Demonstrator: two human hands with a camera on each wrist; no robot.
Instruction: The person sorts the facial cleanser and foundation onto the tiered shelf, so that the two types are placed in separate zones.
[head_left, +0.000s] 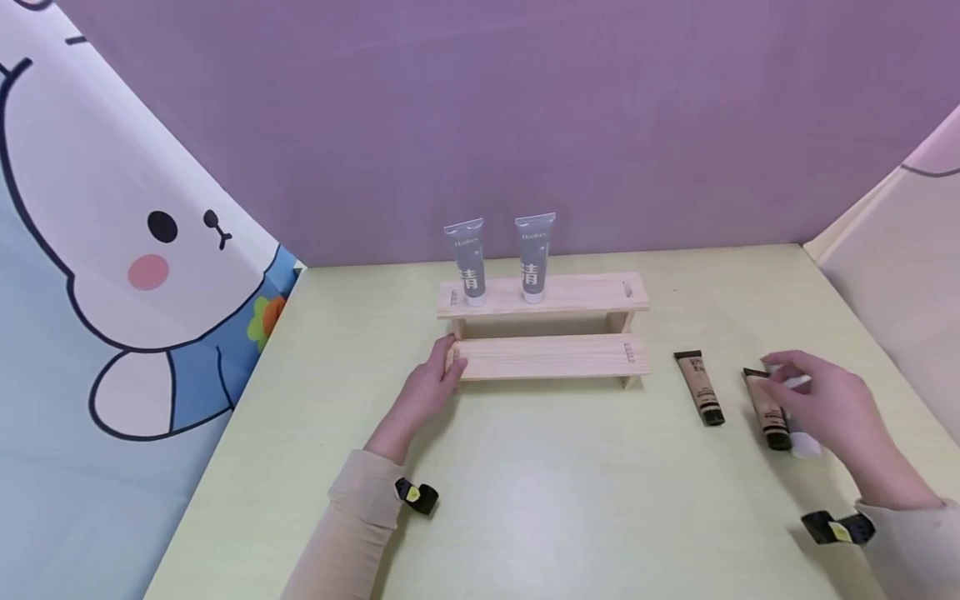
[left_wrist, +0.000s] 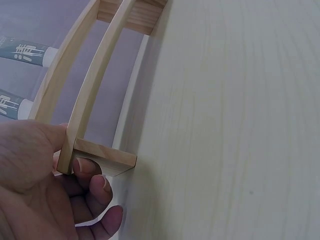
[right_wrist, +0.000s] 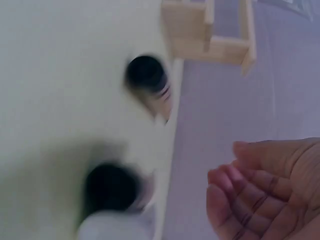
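Head view: the left hand rests at the left end of the lower step of a wooden rack, thumb on top of the board. In the left wrist view the thumb and curled fingers pinch the rack's end piece, so this grip is grasping the rack. The rack stands on the pale surface, near its back edge, with two grey tubes upright on its upper step, side by side and apart.

The right hand hovers over things lying right of the rack: a tan tube with a black cap, a second tan tube just beside it, and a white tube partly hidden under the fingers. In the right wrist view, blurred, the fingers are loosely bent around nothing; that grip is released. The first tan tube lies between the rack and the right hand, clear of both.
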